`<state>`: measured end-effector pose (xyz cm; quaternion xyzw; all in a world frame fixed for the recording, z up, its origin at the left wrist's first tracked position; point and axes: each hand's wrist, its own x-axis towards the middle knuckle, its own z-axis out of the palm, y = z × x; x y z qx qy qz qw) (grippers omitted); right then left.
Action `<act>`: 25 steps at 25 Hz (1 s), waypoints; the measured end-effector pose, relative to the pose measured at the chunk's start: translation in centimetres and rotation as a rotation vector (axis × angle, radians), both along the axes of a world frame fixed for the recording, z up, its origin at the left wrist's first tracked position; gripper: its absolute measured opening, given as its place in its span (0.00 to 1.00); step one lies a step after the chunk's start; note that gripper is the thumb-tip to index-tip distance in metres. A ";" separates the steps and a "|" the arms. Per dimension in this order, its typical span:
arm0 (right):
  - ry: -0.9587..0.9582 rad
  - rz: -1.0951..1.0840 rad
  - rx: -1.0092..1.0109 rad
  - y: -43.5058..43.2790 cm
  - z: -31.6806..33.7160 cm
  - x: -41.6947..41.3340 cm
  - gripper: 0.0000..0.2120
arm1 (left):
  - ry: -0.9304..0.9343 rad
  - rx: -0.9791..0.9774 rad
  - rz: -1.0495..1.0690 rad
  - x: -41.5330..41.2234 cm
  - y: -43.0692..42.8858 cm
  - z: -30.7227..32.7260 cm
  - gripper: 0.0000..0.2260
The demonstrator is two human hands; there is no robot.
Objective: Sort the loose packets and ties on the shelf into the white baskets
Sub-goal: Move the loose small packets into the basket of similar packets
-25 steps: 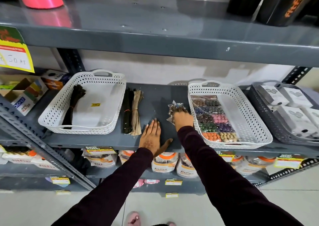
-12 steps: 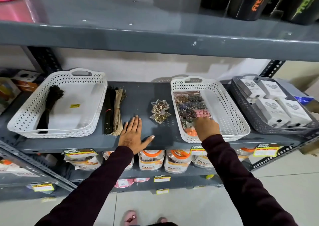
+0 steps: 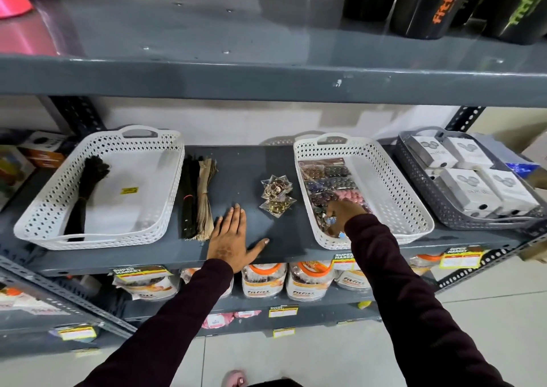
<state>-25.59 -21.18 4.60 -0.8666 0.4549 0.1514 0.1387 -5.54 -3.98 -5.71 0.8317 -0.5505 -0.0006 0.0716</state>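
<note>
Right grip (image 3: 340, 213) inside right basket (image 3: 411, 206)

You see two white lattice-pierced baskets (image 3: 165, 179) on a slate-grey shelf (image 3: 245, 164), black ties (image 3: 88, 185) and tan ties (image 3: 204, 197), gold-and-brown packets (image 3: 276, 194), and dark maroon sleeves (image 3: 399, 292).

Dark maroon long sleeves (image 3: 165, 321) on both arms, snug cuffs at wrists; pink slipper (image 3: 234, 378) on foot.
</note>
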 end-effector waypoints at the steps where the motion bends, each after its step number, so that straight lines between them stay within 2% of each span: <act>1: 0.025 -0.006 0.006 -0.2 -0.1 0.0 0.21 | 0.009 -0.010 -0.003 0.0 0.0 0.0 0.49; 4: 0.090 -0.002 -0.014 -0.1 0.8 0.8 0.20 | 0.013 -0.024 -0.005 -0.1 0.1 0.0 0.50; 8: -0.209 0.075 -0.262 1.9 2.0 5.6 0.14 | 0.040 -0.064 0.003 -0.3 0.3 0.4 0.49; 9: -0.229 0.141 -0.284 2.8 1.7 6.9 0.13 | 0.039 -0.055 0.002 -0.3 0.3 0.4 0.49; 13: -0.121 0.309 -0.244 4.7 -1.3 9.0 0.14 | 0.027 -0.027 0.017 -0.3 0.2 0.5 0.48; 17: -0.183 0.336 -0.363 5.0 -1.9 9.0 0.12 | 0.038 -0.027 0.011 -0.4 0.2 0.4 0.47; 19: -0.290 0.311 -0.374 5.7 -1.1 8.8 0.11 | 0.056 -0.053 0.002 -0.3 0.3 0.4 0.45; 22: -0.552 0.198 -0.366 6.7 1.3 7.3 0.11 | 0.063 -0.080 -0.029 -0.6 0.4 0.4 0.39; 25: -0.810 0.053 -0.454 6.6 3.5 4.2 0.09 | 0.050 -0.116 -0.039 -0.6 0.4 0.4 0.32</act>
